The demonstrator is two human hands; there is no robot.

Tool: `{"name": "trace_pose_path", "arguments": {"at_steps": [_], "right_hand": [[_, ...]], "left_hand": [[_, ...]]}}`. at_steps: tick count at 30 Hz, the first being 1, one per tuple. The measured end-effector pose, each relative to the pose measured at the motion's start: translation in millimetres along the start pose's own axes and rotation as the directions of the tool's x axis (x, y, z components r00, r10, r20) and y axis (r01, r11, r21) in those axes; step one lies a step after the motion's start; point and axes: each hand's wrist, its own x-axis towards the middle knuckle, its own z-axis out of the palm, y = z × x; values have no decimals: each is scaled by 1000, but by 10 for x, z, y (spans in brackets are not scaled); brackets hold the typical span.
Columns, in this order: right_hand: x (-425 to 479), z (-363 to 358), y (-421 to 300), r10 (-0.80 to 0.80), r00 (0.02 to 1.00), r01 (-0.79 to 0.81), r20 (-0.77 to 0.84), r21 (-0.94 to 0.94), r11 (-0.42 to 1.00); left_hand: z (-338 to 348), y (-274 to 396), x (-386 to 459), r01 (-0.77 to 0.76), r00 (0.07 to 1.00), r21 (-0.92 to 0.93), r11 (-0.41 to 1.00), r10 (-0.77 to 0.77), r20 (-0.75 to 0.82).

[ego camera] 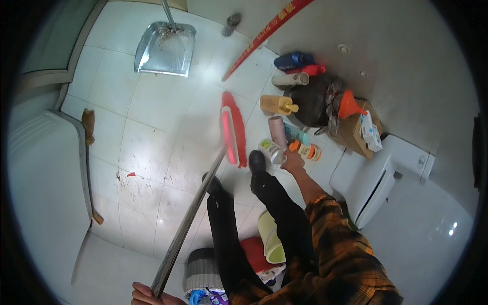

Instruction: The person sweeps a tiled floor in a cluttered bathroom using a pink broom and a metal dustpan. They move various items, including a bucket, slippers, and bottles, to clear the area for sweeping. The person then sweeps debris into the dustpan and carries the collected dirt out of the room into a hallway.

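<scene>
My left hand (pixel 154 295), at the bottom left, is closed around the metal handle (pixel 190 213) of a broom. The broom's pink head (pixel 228 137) and red bristles (pixel 240 133) rest on the tiled floor ahead of my feet. My right hand (pixel 294 162) reaches down to a white bottle (pixel 270 150) and grips its end. Close to those fingers is an orange bottle (pixel 309 150). A pinkish cylinder (pixel 277 129) and a teal bottle (pixel 296 133) are just beyond. A yellow pump bottle (pixel 277 105) lies farther off.
A metal dustpan (pixel 166 53) holding debris is on the floor at upper left. A red pole (pixel 263 36) slants in from above. Near the wall are a dark bag (pixel 309 101), an orange funnel (pixel 349 105) and a cardboard box (pixel 356 131). A pale green bucket (pixel 270 238) stands beside my leg.
</scene>
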Motion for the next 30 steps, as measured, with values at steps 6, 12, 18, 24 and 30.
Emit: {"name": "trace_pose_path", "arguments": {"at_steps": [6,12,18,24,30], "right_hand": [[571,-1021,-754,-261,872,389,-414,263,883],[2343,-2361,-1463,-364,477,570,-800,-34,821],[3088,-2781,-1974,-428,544,547,-722,-82,833],[2931,-2576,-2045,-373,582,501,-722,-42,864],[2607,-2089,-1614,-402,462,568,-791,-84,819]], "left_hand": [[3,-31,105,17,989,97,995,-3,-147],[60,-47,65,-69,970,33,997,75,-233],[190,-95,91,-205,873,-96,974,137,-469],[449,-155,182,-28,929,142,989,79,-362],[473,-100,140,-3,931,115,993,45,-362]]}}
